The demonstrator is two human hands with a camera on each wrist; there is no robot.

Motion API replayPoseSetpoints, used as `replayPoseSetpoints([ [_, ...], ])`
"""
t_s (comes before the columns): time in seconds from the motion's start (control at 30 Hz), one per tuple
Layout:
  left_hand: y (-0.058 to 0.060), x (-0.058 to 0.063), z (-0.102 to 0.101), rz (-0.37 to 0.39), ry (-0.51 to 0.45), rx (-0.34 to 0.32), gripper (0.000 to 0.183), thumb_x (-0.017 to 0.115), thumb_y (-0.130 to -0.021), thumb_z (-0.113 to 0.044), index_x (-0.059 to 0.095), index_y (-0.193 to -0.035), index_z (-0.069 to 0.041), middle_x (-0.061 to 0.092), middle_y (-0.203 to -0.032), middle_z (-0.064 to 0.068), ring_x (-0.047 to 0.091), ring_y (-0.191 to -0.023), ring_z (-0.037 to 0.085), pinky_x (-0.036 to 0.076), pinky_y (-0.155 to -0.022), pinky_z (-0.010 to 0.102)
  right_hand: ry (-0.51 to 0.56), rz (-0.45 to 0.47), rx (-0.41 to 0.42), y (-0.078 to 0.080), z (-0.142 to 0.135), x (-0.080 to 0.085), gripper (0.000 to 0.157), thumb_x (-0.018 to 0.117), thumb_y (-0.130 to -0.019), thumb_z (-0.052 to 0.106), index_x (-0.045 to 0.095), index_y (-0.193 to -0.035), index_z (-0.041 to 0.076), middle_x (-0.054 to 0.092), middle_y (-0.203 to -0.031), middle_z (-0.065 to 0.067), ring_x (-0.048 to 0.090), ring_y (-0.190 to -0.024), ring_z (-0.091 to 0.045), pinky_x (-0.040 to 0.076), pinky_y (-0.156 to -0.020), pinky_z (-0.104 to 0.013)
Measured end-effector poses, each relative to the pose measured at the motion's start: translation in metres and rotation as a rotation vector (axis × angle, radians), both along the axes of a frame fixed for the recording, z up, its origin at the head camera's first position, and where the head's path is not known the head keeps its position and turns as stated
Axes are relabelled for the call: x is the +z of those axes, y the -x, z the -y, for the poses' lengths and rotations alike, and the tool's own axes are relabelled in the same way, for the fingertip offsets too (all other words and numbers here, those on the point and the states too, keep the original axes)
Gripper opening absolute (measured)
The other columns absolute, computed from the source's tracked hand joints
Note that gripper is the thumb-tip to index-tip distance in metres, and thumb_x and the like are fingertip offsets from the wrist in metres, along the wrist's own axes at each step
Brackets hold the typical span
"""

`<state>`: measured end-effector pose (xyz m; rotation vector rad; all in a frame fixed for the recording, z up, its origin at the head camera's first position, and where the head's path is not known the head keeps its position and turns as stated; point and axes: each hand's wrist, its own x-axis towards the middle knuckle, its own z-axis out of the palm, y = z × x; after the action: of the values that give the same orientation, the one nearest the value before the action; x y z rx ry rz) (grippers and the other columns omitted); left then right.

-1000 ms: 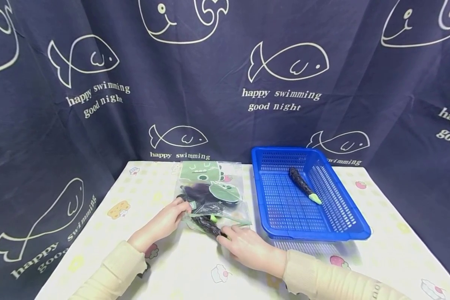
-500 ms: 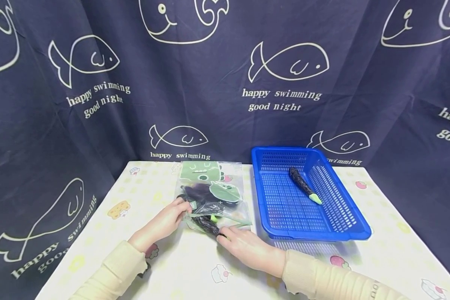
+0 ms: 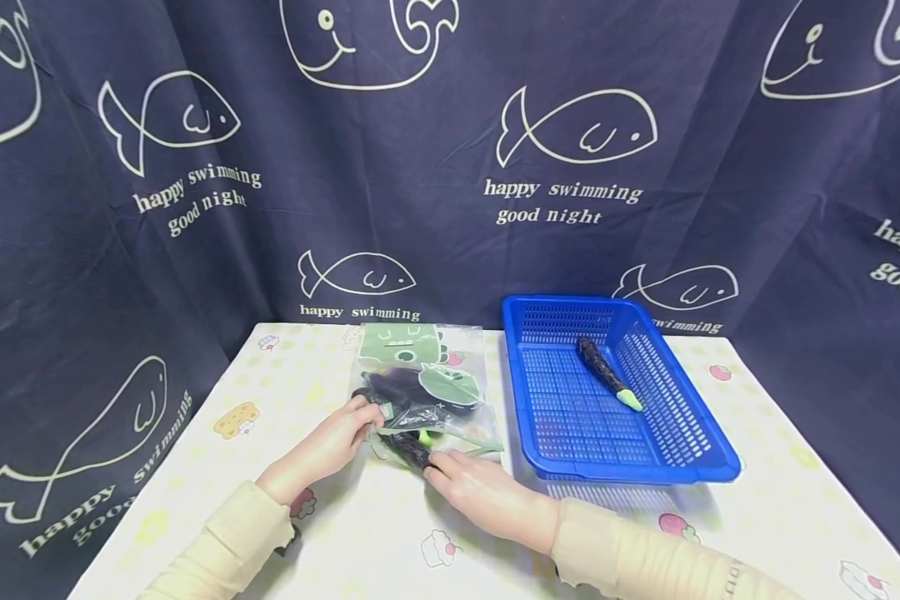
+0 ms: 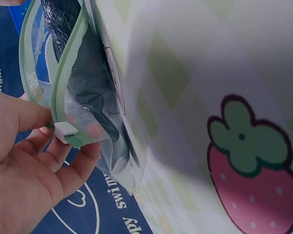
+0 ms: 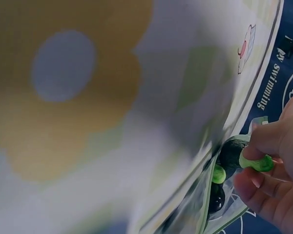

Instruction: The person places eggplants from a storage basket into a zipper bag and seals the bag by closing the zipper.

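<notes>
A clear zip bag (image 3: 401, 343) with green prints lies on the table, its green-edged mouth facing me. My left hand (image 3: 333, 442) pinches the left corner of that mouth beside the white slider (image 4: 65, 130). My right hand (image 3: 487, 498) holds a dark eggplant (image 3: 407, 448) by its green stem end (image 5: 256, 163); the far part of this eggplant is inside the bag mouth. Deeper in the bag lie more dark shapes, and in the right wrist view another green cap (image 5: 218, 174) shows beside the held eggplant.
To the right of the bag stands a blue plastic basket (image 3: 520, 400) with perforated walls. One dark eggplant (image 3: 602, 371) with a green end lies in it. A printed cloth (image 3: 375, 542) covers the table, and a navy fish-patterned curtain (image 3: 450, 208) hangs behind.
My right hand has moved slightly left and up toward the bag, sliding the eggplant further into the mouth. My left hand keeps its place on the bag corner.
</notes>
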<state>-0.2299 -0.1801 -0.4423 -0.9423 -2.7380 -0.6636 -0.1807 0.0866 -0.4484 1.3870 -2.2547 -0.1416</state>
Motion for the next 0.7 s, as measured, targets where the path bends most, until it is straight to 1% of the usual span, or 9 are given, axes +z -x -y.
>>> replayPoseSetpoints([
  [0.13, 0.0, 0.001, -0.001, -0.008, -0.006, 0.003, 0.022, 0.055, -0.088, 0.007, 0.057, -0.094, -0.014, 0.046, -0.086, -0.007, 0.048, -0.076, 0.007, 0.049, -0.069, 0.025, -0.013, 0.002, 0.0, 0.002, 0.005, 0.002, 0.027, 0.063, -0.082, 0.007, 0.062, -0.109, 0.009, 0.056, -0.108, -0.002, 0.057, -0.088, -0.012, 0.053, -0.072, -0.021],
  [0.3, -0.001, 0.001, -0.001, -0.011, -0.008, -0.004, 0.024, 0.056, -0.087, 0.008, 0.057, -0.094, -0.015, 0.047, -0.087, -0.005, 0.049, -0.078, 0.008, 0.049, -0.07, 0.025, -0.024, 0.0, -0.008, 0.004, 0.011, 0.003, 0.025, 0.063, -0.083, 0.009, 0.062, -0.108, 0.009, 0.056, -0.107, -0.001, 0.056, -0.086, -0.011, 0.052, -0.07, -0.022],
  [0.43, 0.0, -0.001, 0.0, -0.036, -0.02, -0.009, 0.025, 0.057, -0.086, 0.008, 0.057, -0.093, -0.016, 0.049, -0.087, -0.003, 0.049, -0.078, 0.009, 0.049, -0.07, 0.026, -0.028, -0.007, -0.011, 0.005, 0.016, 0.004, 0.022, 0.062, -0.085, 0.009, 0.062, -0.107, 0.01, 0.056, -0.105, -0.001, 0.056, -0.086, -0.012, 0.052, -0.07, -0.023],
  [0.57, 0.0, -0.003, 0.0, -0.066, -0.033, -0.011, 0.027, 0.058, -0.084, 0.009, 0.057, -0.092, -0.017, 0.048, -0.086, -0.003, 0.048, -0.076, 0.007, 0.049, -0.067, 0.025, -0.036, -0.009, -0.013, 0.007, 0.021, 0.005, 0.023, 0.062, -0.085, 0.009, 0.063, -0.107, 0.009, 0.056, -0.105, -0.001, 0.057, -0.088, -0.013, 0.052, -0.072, -0.024],
  [0.7, 0.001, -0.004, 0.0, -0.109, -0.043, -0.015, 0.029, 0.06, -0.081, 0.011, 0.056, -0.091, -0.016, 0.047, -0.084, -0.004, 0.047, -0.075, 0.006, 0.048, -0.065, 0.025, -0.043, -0.018, -0.02, 0.01, 0.026, 0.005, 0.024, 0.064, -0.084, 0.009, 0.063, -0.108, 0.008, 0.055, -0.104, -0.002, 0.057, -0.088, -0.013, 0.052, -0.07, -0.023],
])
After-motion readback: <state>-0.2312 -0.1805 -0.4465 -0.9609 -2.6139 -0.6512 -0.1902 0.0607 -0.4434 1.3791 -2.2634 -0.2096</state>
